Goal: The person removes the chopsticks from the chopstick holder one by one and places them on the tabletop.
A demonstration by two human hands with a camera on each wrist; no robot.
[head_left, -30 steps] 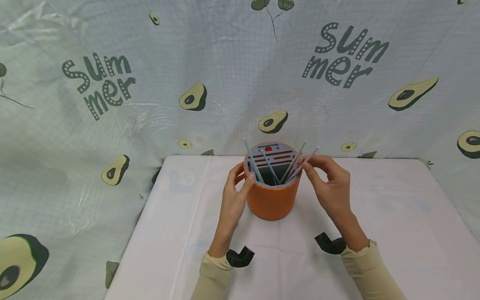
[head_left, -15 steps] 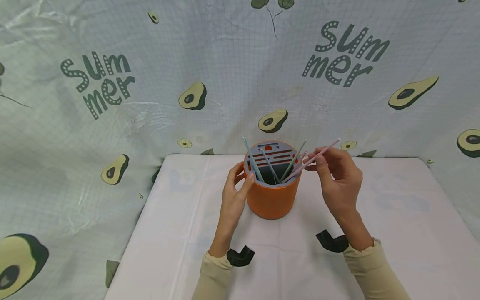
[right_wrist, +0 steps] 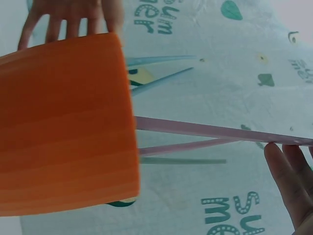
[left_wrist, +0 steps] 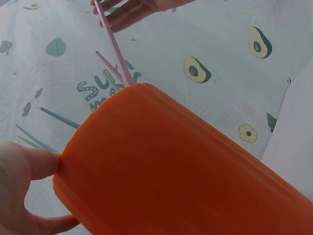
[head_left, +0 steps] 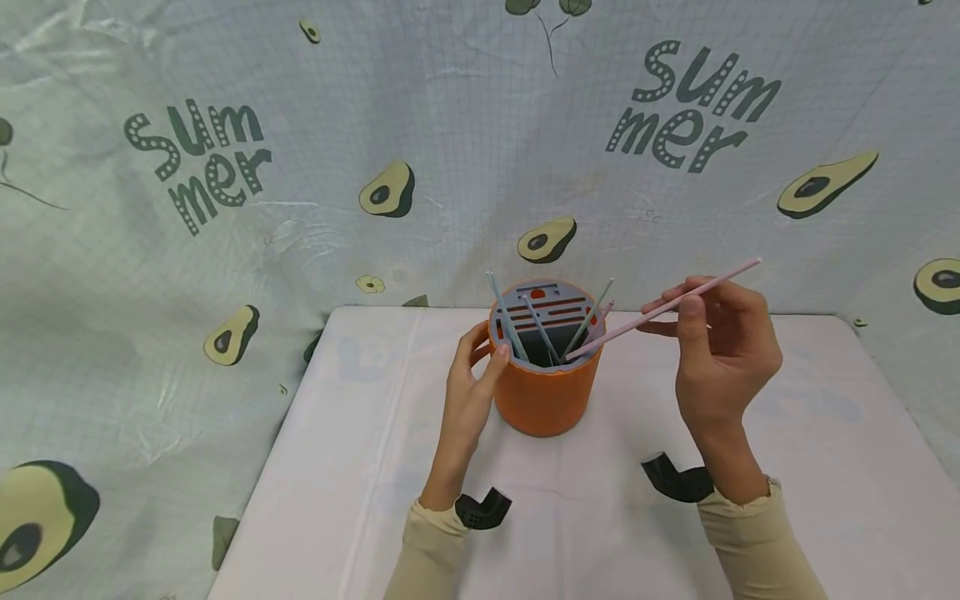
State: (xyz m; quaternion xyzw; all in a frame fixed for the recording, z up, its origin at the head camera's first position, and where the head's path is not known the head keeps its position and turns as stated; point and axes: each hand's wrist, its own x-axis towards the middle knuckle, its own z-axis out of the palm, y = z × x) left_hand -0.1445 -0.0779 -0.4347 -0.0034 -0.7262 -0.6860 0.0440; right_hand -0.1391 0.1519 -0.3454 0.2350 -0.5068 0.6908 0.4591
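An orange round utensil holder [head_left: 543, 404] with a grey slotted top [head_left: 558, 298] stands on the white table. My left hand [head_left: 470, 383] grips its left side, the thumb at the rim and the fingers round the back. Between thumb and fingers my right hand [head_left: 720, 358] pinches a long pink straw [head_left: 660, 310], to the right of the holder. That straw slants up to the right, its lower end still at the dark front opening. In the opening lean pale blue straws [head_left: 504, 312], a green straw [head_left: 592, 310] and another pink straw [right_wrist: 190, 146].
The white table [head_left: 360, 500] reaches back to a hanging sheet [head_left: 450, 108] printed with avocados and lettering. A black curved piece [head_left: 483, 510] sits at the left wrist, and a similar black piece [head_left: 675, 479] at the right wrist.
My right hand has moved right and away from the holder, drawing the pink straw mostly out of the opening. The left hand and the holder have stayed in place.
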